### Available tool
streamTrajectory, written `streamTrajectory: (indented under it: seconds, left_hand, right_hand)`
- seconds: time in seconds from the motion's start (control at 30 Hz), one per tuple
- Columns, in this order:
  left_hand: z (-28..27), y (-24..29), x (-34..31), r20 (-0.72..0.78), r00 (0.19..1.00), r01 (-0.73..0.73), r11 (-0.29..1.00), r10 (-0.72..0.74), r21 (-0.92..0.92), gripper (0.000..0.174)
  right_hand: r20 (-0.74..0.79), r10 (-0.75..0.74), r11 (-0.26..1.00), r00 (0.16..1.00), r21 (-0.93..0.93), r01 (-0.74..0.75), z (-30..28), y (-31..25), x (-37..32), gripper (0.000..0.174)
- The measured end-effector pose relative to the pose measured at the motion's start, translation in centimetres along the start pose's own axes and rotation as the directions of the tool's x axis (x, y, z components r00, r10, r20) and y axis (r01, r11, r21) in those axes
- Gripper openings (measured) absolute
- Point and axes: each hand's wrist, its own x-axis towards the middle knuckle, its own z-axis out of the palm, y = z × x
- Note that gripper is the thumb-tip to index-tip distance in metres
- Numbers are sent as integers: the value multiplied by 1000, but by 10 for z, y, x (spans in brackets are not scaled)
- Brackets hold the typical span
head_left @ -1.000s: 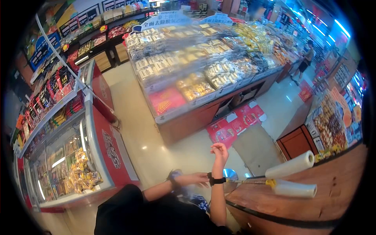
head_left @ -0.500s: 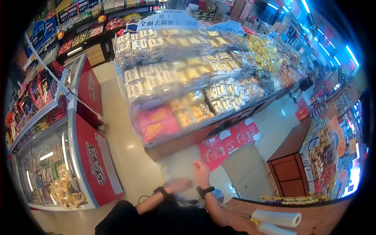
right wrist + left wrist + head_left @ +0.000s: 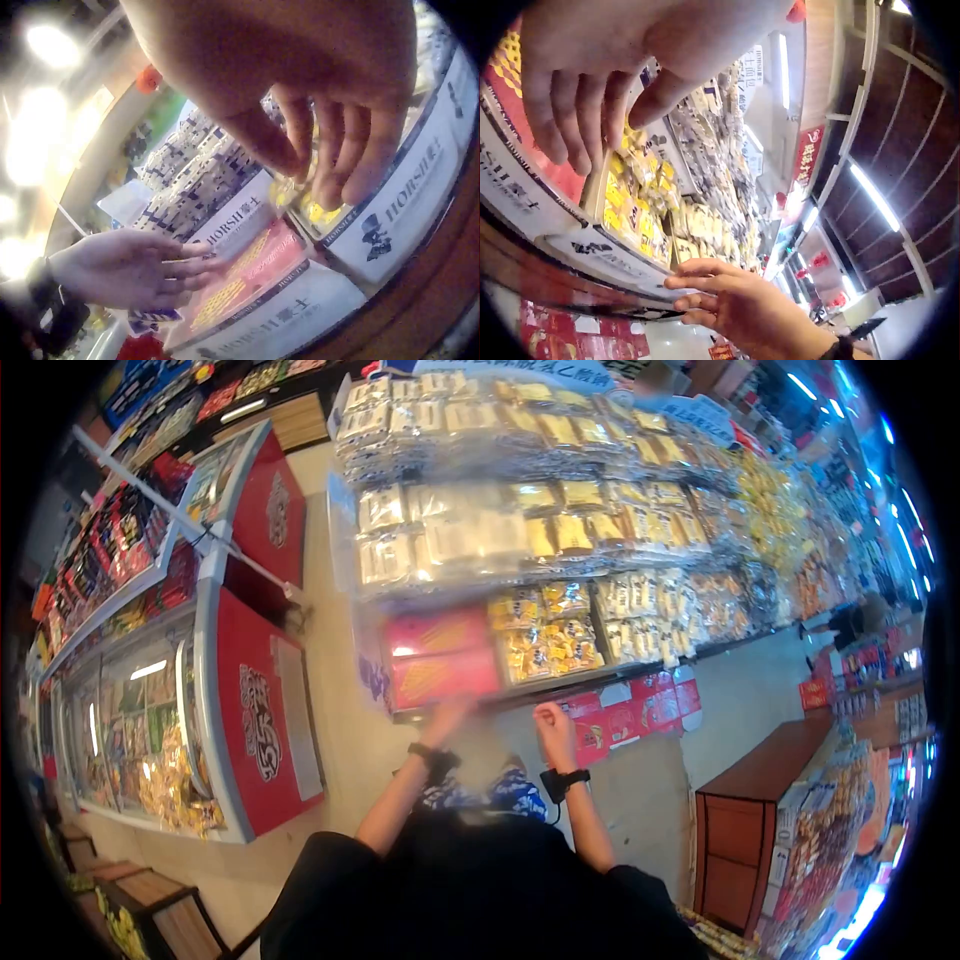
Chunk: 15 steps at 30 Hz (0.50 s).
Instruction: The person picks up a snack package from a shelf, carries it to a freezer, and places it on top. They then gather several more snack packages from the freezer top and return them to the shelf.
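Both hands hang in front of a display of packaged breads, holding nothing. My left hand (image 3: 450, 722) is blurred in the head view, close to the front edge by a pink-red package (image 3: 440, 660). In the left wrist view its fingers (image 3: 566, 112) droop loosely, overlapping that corner of the display. To its right, my right hand (image 3: 556, 730) is raised with loosely bent fingers, near the bin of yellow packets (image 3: 550, 645). In the right wrist view the left hand's fingers (image 3: 184, 274) are extended beside the pink-red package.
White-wrapped packs (image 3: 640, 615) fill the neighbouring bin, with more rows stacked behind. A glass-topped freezer (image 3: 265, 730) stands to the left across an aisle. Flattened red cartons (image 3: 640, 710) lie on the floor, and a brown cabinet (image 3: 745, 830) stands at right.
The view has moved toward the display, and the counter with plastic rolls has left it. Both hands, earlier close together, are now apart and nearer the display's front edge.
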Motion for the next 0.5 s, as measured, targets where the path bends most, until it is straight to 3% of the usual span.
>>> streamTrajectory:
  seconds: [0.1, 0.17, 0.27, 0.33, 0.4, 0.5]
  left_hand:
    - [5, -13, 34, -156, 987, 14, 998, -23, -57, 22]
    - [9, 2, 51, -152, 987, 44, 995, -58, -93, 21]
    - [22, -19, 101, -306, 935, -188, 982, 179, 0, 21]
    - [38, 48, 98, -264, 964, -70, 918, -39, -390, 22]
    - [59, 125, 80, -250, 954, -16, 805, -164, -592, 22]
    - [70, 156, 94, -226, 962, -10, 808, -153, -589, 23]
  right_hand:
    - [84, -25, 999, 996, 33, 22, 2, 7, 46, 21]
    - [111, -28, 999, 993, -15, 30, -2, 8, 77, 25]
    - [148, -126, 992, 981, 42, 121, -3, 28, 128, 34]
    - [234, -121, 993, 965, 41, 114, -9, 31, 156, 48]
    - [312, -80, 996, 947, -9, 87, -10, 36, 174, 55]
    - [436, -117, 991, 892, -12, 136, -8, 45, 205, 65]
